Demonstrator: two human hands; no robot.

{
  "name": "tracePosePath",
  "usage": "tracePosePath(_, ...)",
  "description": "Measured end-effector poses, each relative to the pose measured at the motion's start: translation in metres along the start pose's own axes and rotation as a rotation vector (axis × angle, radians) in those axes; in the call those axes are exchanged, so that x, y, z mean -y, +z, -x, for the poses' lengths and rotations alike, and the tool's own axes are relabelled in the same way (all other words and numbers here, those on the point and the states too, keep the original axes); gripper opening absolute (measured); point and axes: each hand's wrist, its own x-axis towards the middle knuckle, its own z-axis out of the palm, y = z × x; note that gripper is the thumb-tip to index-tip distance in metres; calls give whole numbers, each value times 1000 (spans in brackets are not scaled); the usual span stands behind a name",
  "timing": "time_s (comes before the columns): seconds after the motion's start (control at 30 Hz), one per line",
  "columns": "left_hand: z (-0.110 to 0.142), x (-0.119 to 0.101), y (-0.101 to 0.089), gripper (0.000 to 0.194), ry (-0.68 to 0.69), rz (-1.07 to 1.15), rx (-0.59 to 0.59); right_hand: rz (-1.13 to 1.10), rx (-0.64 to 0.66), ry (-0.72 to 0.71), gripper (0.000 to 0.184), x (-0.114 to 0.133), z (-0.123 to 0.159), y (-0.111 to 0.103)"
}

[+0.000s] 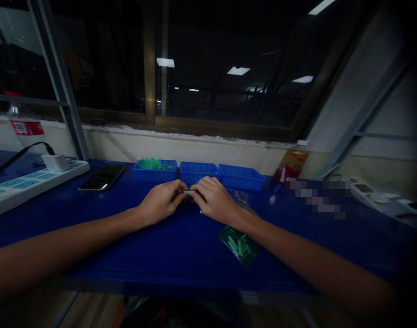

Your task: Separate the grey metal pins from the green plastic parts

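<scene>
My left hand and my right hand meet over the blue table, fingertips closed in a pinch. Between them is a small, thin, pale strip with a dark edge; both hands grip it, and its exact kind is too small to make out. A ring shows on my right hand. Below my right forearm lies a flat green-tinted plastic bag with several pale green slim pieces inside. Small clear packaging lies just right of my right hand, partly hidden by it.
Three blue bins, the left bin holding green plastic, the middle bin and the right bin, stand behind my hands. Leftward are a phone, a white power strip and a bottle. An orange-labelled bottle stands at back right.
</scene>
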Motion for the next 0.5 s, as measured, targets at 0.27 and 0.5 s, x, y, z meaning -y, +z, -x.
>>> tracePosePath(0.27,0,-1,0,14,-1,-3,3,-11,1,-14,26,-1,0,0)
tracePosePath(0.5,1,-3,-2,16,-3,6,19,-15,1,-13,27,-1,0,2)
